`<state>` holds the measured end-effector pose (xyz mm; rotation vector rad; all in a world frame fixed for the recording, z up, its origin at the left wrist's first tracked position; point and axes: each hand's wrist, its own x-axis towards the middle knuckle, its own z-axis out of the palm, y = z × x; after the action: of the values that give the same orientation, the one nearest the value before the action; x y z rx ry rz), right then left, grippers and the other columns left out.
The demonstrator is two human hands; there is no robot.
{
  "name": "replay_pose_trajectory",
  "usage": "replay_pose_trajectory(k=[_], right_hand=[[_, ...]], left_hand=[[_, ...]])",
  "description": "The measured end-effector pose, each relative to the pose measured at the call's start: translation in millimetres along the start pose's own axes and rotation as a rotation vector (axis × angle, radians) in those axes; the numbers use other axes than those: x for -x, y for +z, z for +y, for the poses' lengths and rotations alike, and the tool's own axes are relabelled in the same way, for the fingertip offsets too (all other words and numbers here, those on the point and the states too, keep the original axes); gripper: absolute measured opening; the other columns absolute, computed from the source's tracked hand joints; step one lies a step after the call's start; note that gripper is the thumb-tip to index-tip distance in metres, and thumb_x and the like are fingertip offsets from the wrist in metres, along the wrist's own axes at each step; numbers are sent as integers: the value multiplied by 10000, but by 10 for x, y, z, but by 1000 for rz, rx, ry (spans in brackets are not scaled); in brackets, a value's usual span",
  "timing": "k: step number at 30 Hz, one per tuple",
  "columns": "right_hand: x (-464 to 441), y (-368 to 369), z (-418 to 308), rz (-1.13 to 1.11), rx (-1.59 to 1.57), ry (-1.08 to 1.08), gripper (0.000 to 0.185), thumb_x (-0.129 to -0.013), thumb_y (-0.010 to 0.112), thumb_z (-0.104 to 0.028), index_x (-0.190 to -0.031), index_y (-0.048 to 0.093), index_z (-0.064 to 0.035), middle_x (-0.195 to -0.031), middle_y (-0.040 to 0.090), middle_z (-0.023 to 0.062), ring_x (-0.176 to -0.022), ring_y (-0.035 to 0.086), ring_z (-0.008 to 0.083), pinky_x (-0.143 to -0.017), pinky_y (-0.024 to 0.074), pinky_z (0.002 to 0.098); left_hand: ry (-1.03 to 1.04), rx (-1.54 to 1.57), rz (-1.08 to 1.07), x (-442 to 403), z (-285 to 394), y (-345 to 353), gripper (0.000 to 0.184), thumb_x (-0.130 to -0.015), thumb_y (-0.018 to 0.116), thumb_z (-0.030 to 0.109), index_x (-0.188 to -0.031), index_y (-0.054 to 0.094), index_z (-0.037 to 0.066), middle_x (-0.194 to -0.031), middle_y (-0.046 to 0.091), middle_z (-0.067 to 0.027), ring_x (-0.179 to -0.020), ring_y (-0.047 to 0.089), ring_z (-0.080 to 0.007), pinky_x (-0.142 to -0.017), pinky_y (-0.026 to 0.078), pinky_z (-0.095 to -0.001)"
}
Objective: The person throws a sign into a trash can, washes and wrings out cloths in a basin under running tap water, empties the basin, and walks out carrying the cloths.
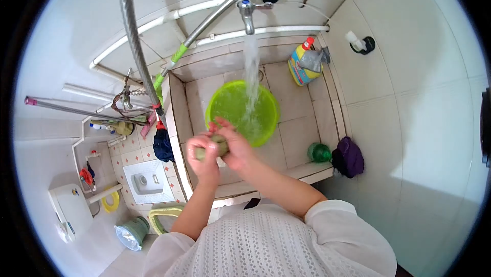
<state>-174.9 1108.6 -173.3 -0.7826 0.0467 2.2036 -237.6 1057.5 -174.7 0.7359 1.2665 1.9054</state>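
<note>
My left hand (205, 163) and my right hand (233, 149) are together over the near-left rim of a bright green basin (276, 118). Both are closed round a small olive-green bundle (220, 144), which looks soft, though my fingers cover much of it and its kind is unclear. My left hand grips its lower left end and my right hand the upper right part. Beyond them, water pours from a metal tap (248, 19) into the basin, and the surface inside is stirred up.
The basin stands in a tiled trough (299, 134). A yellow-and-blue bottle with red cap (302, 65) is at its back right; a green bottle (319, 152) and purple cloth (350, 157) lie at the near right. A green-and-grey pole (204, 21) leans across the left corner, near a hanging hose (134, 31).
</note>
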Motion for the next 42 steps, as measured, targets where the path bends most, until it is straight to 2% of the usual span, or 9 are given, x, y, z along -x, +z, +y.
replay_pose_trajectory(k=[3, 8, 14, 18, 24, 31, 34, 38, 42], right_hand=[[179, 352, 26, -140, 585, -700, 94, -721, 600, -85, -814, 594, -94, -917, 585, 70, -846, 545, 197, -792, 438, 357], [203, 296, -157, -834, 1350, -1234, 88, -582, 624, -69, -654, 589, -106, -852, 603, 65, -797, 557, 230, -765, 441, 375], [141, -347, 124, -1405, 2077, -976, 93, -631, 577, -112, -671, 645, -62, -867, 613, 134, -801, 588, 276, -700, 478, 391], [-4, -832, 459, -1453, 2479, -898, 189, -653, 527, -190, -709, 665, -73, -870, 622, 106, -751, 589, 252, -737, 460, 372], [-267, -1561, 923, -1382, 2489, -79, 212, -682, 515, -160, -765, 672, -43, -909, 631, 133, -810, 599, 287, -779, 452, 404], [-220, -1984, 1008, -1272, 2472, -346, 291, -720, 485, -166, -939, 613, -23, -1065, 573, 148, -1010, 536, 281, -896, 385, 403], [-30, -2076, 827, -1141, 2226, -601, 331, -726, 481, -168, -1022, 553, -39, -1149, 508, 138, -1078, 476, 271, -956, 301, 417], [185, -1965, 51, -377, 2125, -297, 352, -716, 500, -141, -1057, 529, -60, -1108, 516, 102, -1123, 423, 277, -960, 254, 480], [296, -1522, -1167, -128, 2195, -990, 403, -717, 545, -86, -1118, 513, -82, -1129, 496, 147, -1075, 437, 332, -937, 312, 475]], left_hand=[[-470, 487, 281, -179, 279, 157, 326, -881, 478, 327, -1065, 482, 58, -972, 550, -86, -980, 500, -221, -861, 412, -372], [-979, 514, -266, -339, 93, -157, 326, -910, 378, 266, -1153, 468, 69, -922, 552, -67, -915, 517, -191, -814, 422, -317], [-1500, -348, -1031, -541, -129, -7, 270, -831, 509, 124, -1079, 552, 26, -966, 587, -69, -853, 547, -120, -752, 442, -253], [-1204, -939, -1326, -341, -688, -98, 181, -720, 575, 123, -867, 668, 71, -818, 645, -52, -754, 582, -152, -706, 462, -283], [-798, -1224, -1388, 69, -1522, -454, 211, -680, 573, 231, -823, 691, 128, -801, 642, -144, -751, 608, -258, -694, 471, -349], [-1228, -1166, -857, 359, -2327, -1094, 337, -760, 592, 416, -840, 659, 95, -733, 633, -106, -649, 599, -223, -608, 479, -341], [-1427, -817, -180, 239, -1475, -443, 479, -773, 588, 484, -1038, 573, 85, -857, 614, -86, -665, 584, -199, -600, 480, -349], [-1403, 210, 75, 215, -2095, -769, 592, -772, 626, 424, -1166, 456, 16, -1006, 575, -109, -747, 576, -203, -630, 490, -359], [-930, -358, 157, 206, -1979, -816, 428, -773, 637, 335, -1006, 560, -15, -848, 611, -92, -688, 575, -177, -601, 468, -333]])
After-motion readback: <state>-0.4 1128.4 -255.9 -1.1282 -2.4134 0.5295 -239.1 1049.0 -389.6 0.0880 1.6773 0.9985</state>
